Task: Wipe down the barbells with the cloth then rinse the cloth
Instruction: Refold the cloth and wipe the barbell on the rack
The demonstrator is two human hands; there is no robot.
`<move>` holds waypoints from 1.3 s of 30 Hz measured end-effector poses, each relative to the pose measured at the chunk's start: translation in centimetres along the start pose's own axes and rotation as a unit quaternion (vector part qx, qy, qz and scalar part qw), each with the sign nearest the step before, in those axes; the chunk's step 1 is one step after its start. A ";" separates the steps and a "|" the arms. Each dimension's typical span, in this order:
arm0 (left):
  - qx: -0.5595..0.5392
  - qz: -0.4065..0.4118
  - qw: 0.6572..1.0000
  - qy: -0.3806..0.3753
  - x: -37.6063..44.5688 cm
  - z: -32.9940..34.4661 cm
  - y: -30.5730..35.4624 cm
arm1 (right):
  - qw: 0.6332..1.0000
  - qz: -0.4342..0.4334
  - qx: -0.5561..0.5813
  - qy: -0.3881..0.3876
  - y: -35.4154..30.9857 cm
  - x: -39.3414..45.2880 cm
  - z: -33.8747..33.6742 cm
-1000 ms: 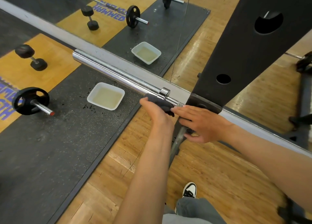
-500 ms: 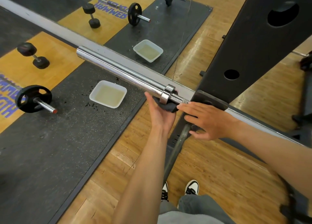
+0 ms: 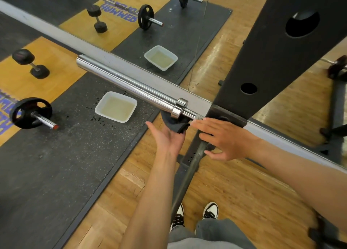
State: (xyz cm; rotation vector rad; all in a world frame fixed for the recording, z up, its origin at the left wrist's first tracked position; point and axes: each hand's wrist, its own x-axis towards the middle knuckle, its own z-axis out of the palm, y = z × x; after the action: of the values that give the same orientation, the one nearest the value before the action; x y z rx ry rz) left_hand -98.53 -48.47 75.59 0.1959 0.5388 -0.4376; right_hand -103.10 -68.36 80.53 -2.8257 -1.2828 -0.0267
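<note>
Your left hand (image 3: 166,138) cups the dark folded cloth (image 3: 173,123) palm-up, fingers curled under it, pressing it beneath the collar of the long chrome steel barbell (image 3: 131,88). Your right hand (image 3: 223,139) rests flat, fingers straight, on the bar at the black steel rack upright (image 3: 277,47). Beyond, a white rectangular basin of cloudy water (image 3: 116,107) sits on the black rubber mat (image 3: 56,164).

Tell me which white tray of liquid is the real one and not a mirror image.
The real one is the nearer white tray on the black mat beneath the chrome barbell sleeve. The other tray lies beyond the mirror's frame.
</note>
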 end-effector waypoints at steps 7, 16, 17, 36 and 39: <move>0.006 -0.031 0.997 0.073 2.2 3.2 -0.2 | 1.000 0.010 0.016 -0.005 0.0 -0.1 -0.1; 0.097 0.005 0.987 0.129 0.4 3.9 1.0 | 0.845 0.432 0.258 0.180 -2.5 12.6 -2.1; 0.115 0.013 0.983 0.141 1.1 3.8 1.0 | 0.828 0.468 0.272 0.145 -2.0 13.9 -1.9; 0.078 -0.019 0.984 0.160 1.5 3.7 1.1 | 0.796 0.550 0.197 0.158 -0.8 15.9 0.7; 0.108 0.010 0.981 0.158 2.4 4.7 1.4 | 0.814 0.534 0.147 0.177 -1.4 15.8 1.0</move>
State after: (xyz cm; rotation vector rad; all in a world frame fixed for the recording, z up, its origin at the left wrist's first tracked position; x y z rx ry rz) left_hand -93.87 -49.43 78.35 0.4847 0.8000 -0.4486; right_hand -93.72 -55.51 80.02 -2.6360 0.4178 -0.2677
